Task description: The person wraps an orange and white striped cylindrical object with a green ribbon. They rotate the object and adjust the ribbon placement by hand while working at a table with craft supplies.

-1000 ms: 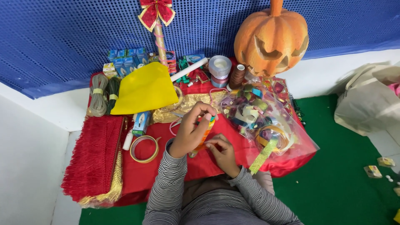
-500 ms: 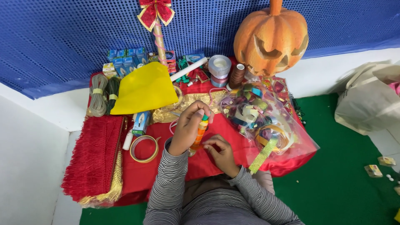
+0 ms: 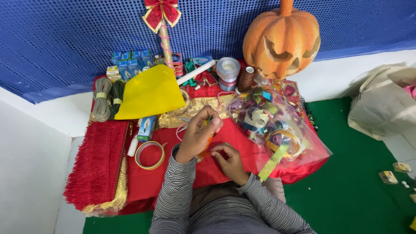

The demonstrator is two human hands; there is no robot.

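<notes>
My left hand (image 3: pixel 197 136) is raised over the red cloth (image 3: pixel 151 182) and grips a thin orange and green item (image 3: pixel 208 139); I cannot tell what kind of thing it is. My right hand (image 3: pixel 229 161) sits just below and to the right of it, fingers pinched together at the item's lower end. What the right fingertips pinch is too small to make out. Both sleeves are striped grey and white.
A carved orange pumpkin (image 3: pixel 281 39) stands at the back right. A clear bag of coloured ribbon rolls (image 3: pixel 273 125) lies right of my hands. A yellow sheet (image 3: pixel 149 93), a tape ring (image 3: pixel 150 155), twine bundles (image 3: pixel 102 99) and red fringed fabric (image 3: pixel 97 164) lie left. A pale bag (image 3: pixel 385 104) sits on the green floor.
My left hand has dropped slightly and tilted the orange item downward. My right hand has stayed close beneath it, shifting a little.
</notes>
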